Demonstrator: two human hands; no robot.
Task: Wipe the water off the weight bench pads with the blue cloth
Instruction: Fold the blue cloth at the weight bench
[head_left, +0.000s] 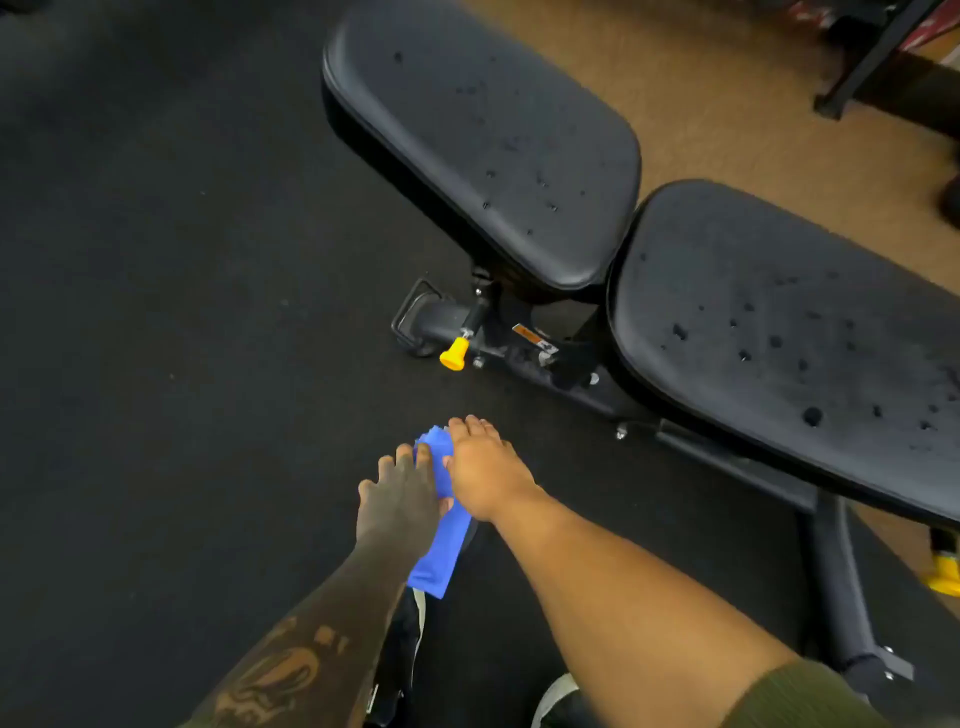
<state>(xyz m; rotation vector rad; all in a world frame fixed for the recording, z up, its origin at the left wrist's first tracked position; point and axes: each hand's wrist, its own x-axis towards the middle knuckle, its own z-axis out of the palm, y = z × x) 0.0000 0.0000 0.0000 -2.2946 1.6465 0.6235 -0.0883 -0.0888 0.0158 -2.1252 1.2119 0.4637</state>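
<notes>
Both forearms reach out low over the black floor (156, 312), left hand (400, 499) and right hand (483, 473) closed together on the cloth (441, 540), well short of the bench. Droplets bead on the back pad (483, 150) and seat pad (789, 353). Best to bunch the cloth flat in one palm, then wipe each pad in long overlapping strokes, edge to edge.

We see a dim indoor scene lit warmly from the upper right, where the tan floor (701, 104) glows orange. The left hand (397, 501) lies in shadow; the right hand (485, 475) is lit. Soft sheen edges the bench pads (483, 150). Overall focus is soft, with wide-angle bending towards the frame edges.
</notes>
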